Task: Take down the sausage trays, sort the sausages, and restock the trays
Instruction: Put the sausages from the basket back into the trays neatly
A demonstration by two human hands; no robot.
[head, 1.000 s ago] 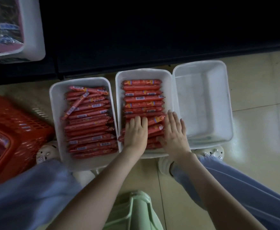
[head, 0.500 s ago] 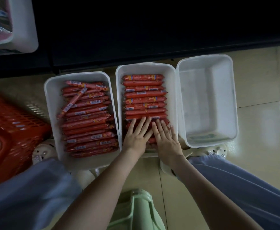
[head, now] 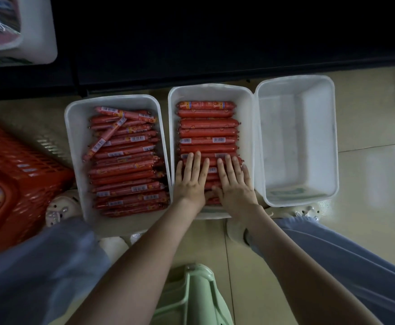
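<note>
Both palms flat on the middle tray's sausages.
Left hand (head: 191, 181) and right hand (head: 235, 186), fingers straight, gripping nothing, press the sausages (head: 207, 132) in the middle tray (head: 211, 90).

Three white trays side by side on tiled floor, before dark shelf base. Middle tray (head: 211, 92) holds red sausages (head: 207, 124) in neat crosswise rows. Left hand (head: 190, 181) and right hand (head: 235, 186) lie flat on near rows, fingers (head: 197, 160) straight, spread. Left tray (head: 74, 137) full of thinner sausages (head: 123, 170), a few lying askew on top. Right tray (head: 332, 141) touches middle tray. Red basket (head: 16, 165) far left. Green stool (head: 191, 292) between knees.
</note>
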